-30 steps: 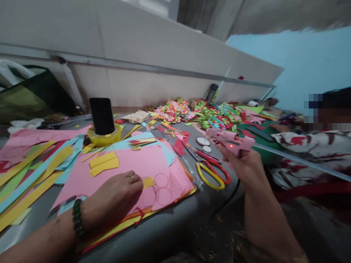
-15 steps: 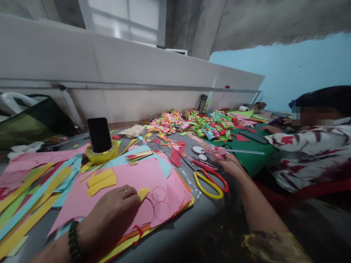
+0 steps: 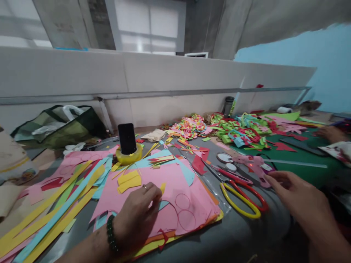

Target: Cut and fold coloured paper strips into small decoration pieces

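My left hand [image 3: 139, 208], with a ring and a green bead bracelet, is closed on a small yellow felt piece [image 3: 163, 188], most of it hidden by the fingers. It hovers low over a pink felt sheet [image 3: 170, 179] with drawn circles, lying on a stack of coloured sheets. On the table to the right lies a pink glue gun [image 3: 253, 166] with a clear glue stick out of its back. My right hand [image 3: 298, 195] is just beside its handle, fingers apart, fingertips at or touching the handle's end. Scissors [image 3: 244, 197] with red and yellow handles lie between my hands.
A phone [image 3: 127, 138] stands in a yellow tape roll [image 3: 128, 155]. Coloured strips [image 3: 60, 212] spread at left near a green bag [image 3: 63, 126]. Heaps of cut pieces [image 3: 241, 128] lie at the back. At right, another person's hand [image 3: 330, 133] is over a green mat [image 3: 290, 157].
My view has swung left. The glue gun, which my right hand was gripping, now rests on the table as that hand draws back from it. My left hand keeps the yellow piece.
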`<state>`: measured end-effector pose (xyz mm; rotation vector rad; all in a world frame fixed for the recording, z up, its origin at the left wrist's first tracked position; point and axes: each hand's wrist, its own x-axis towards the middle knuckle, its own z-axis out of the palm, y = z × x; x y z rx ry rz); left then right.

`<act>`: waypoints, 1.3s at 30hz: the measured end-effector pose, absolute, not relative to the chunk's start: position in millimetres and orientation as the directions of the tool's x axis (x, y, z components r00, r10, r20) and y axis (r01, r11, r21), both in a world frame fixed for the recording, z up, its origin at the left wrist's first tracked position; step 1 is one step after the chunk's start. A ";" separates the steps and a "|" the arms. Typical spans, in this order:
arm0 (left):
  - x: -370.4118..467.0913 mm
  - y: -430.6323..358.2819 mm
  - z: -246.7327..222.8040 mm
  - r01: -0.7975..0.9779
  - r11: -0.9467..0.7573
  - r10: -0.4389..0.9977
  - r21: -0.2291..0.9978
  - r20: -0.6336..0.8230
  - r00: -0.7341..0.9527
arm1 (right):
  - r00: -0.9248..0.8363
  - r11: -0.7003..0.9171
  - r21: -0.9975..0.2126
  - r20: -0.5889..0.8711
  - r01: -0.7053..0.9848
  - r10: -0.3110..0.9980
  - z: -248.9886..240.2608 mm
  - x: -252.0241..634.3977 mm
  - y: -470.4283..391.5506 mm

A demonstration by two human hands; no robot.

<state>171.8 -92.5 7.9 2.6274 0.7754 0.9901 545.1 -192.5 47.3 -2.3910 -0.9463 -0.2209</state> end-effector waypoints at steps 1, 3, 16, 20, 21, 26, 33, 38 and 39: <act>172.7 -93.6 7.8 0.389 -0.834 0.551 0.391 0.561 0.617 | 0.664 -0.442 -0.517 0.404 0.733 0.629 48.7 521.0 -193.9; 174.4 -95.9 6.9 0.348 -0.854 0.520 0.388 0.605 0.602 | 0.399 -0.063 -0.592 0.457 0.803 0.795 46.4 466.1 -191.4; 167.2 -107.0 18.8 0.198 -0.701 0.659 0.685 0.515 0.548 | -0.186 0.582 -0.523 0.624 0.622 0.759 7.4 341.5 -144.2; 167.9 -97.4 22.3 0.020 -0.122 0.867 0.992 0.097 0.488 | -0.202 0.623 -0.549 0.638 0.557 0.743 13.4 344.3 -145.4; 168.9 -94.6 22.3 -0.008 0.007 0.867 1.000 -0.003 0.498 | -0.221 0.637 -0.560 0.633 0.530 0.742 14.7 343.8 -145.4; 172.4 -87.3 19.0 -0.127 0.279 0.812 0.952 -0.163 0.561 | -0.299 0.632 -0.663 0.557 0.401 0.775 16.9 339.0 -141.9; 170.1 -89.8 21.5 0.011 -0.046 0.850 0.999 0.034 0.526 | 0.020 0.333 -0.911 0.348 0.241 0.937 19.0 336.0 -134.0; 170.7 -93.8 24.3 0.122 -0.266 0.839 0.956 0.168 0.518 | 0.021 0.102 -0.988 0.105 0.112 0.994 19.0 340.5 -129.2; 171.2 -94.5 24.5 0.130 -0.279 0.838 0.951 0.176 0.517 | 0.013 0.082 -0.991 0.084 0.104 0.996 18.7 341.4 -128.4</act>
